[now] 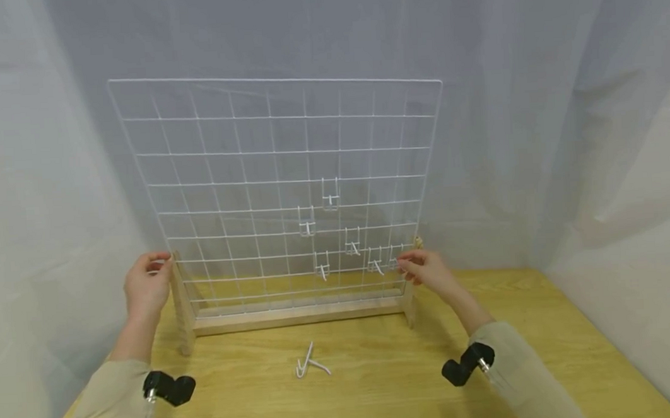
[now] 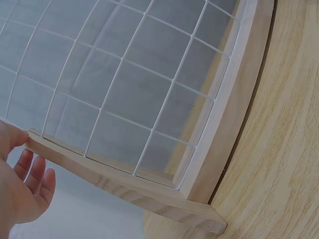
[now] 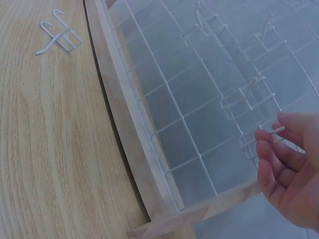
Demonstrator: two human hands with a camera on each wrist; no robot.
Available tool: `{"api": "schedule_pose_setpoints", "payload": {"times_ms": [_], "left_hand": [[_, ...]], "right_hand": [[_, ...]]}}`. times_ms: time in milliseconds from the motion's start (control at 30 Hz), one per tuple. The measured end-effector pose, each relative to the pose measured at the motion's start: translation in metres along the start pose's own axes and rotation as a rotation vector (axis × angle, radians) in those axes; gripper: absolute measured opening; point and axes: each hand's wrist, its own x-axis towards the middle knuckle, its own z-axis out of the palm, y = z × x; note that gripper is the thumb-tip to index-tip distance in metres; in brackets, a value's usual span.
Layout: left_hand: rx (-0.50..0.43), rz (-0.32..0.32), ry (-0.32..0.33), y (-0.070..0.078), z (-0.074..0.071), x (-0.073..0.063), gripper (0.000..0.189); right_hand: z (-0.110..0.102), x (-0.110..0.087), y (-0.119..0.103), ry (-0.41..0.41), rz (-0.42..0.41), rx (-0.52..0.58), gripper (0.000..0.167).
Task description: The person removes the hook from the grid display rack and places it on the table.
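Observation:
A white wire grid panel stands upright in a wooden stand. My left hand pinches the top of the stand's left side post between thumb and forefinger, its other fingers loosely bent below. At the grid's lower right, my right hand pinches the prong of a white wire hook that sits against the wires. The fingers partly hide this hook in the head view. Beside it hangs another white hook, its prong pointing outward.
More white hooks hang on the grid, among them an upper hook and a left hook. One loose hook lies on the wooden table in front of the stand. Pale sheeting surrounds the table.

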Motion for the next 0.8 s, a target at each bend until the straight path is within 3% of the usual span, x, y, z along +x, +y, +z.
{"api": "schedule_pose_setpoints", "payload": {"times_ms": [467,800], "left_hand": [[0.01,0.001,0.011,-0.002,0.002,0.0,0.029],[-0.004,0.009,0.034,-0.003,0.002,0.001,0.027]], "right_hand": [[0.008,0.003,-0.004,0.027,0.044,0.047,0.027],[0.011,0.003,-0.01,0.091,0.093,0.112,0.025]]}}
